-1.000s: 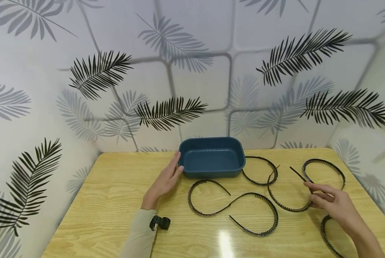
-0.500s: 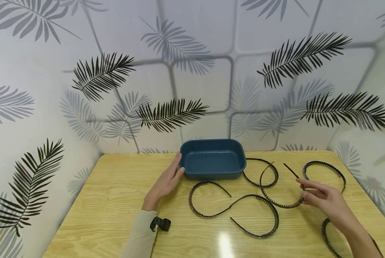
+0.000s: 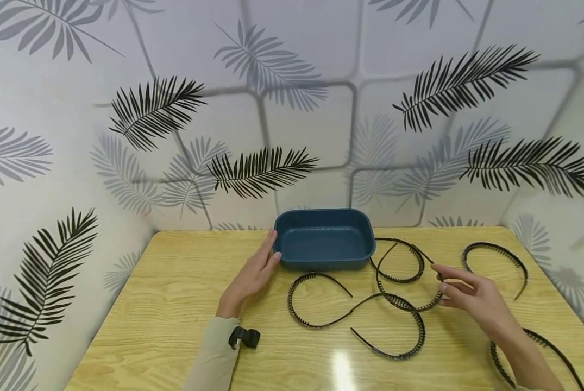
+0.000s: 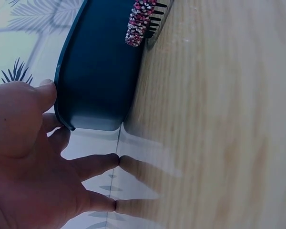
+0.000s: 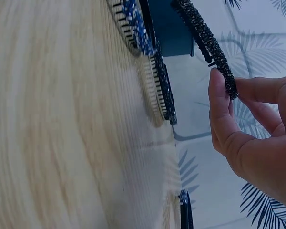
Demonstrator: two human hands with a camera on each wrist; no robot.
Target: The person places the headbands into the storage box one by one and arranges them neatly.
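A right hand holds a headband above the table, its grip drawn down to a pinch between thumb and fingertips on one arm of the band. The held headband is crusted with dark, glittering beads, its curve toward the person and its tips toward the wall. From the head camera it crosses over a front headband and a rear headband, though whether it touches either is hard to tell. A left hand rests against the left end of a blue container, its grip loose and spread, thumb at the rim and two fingertips meeting their reflections on the glossy table. Close by the container's front lies a pink-and-white beaded headband, forming an S-like line with the front headband to its right; the rear headband curves beside the container's right end. Two more lie at the right: a far-right headband beyond the right hand, and a near-right headband partly behind the forearm. The left wrist carries a black device over a pale sleeve. Dark and grey leaves pattern the wall.
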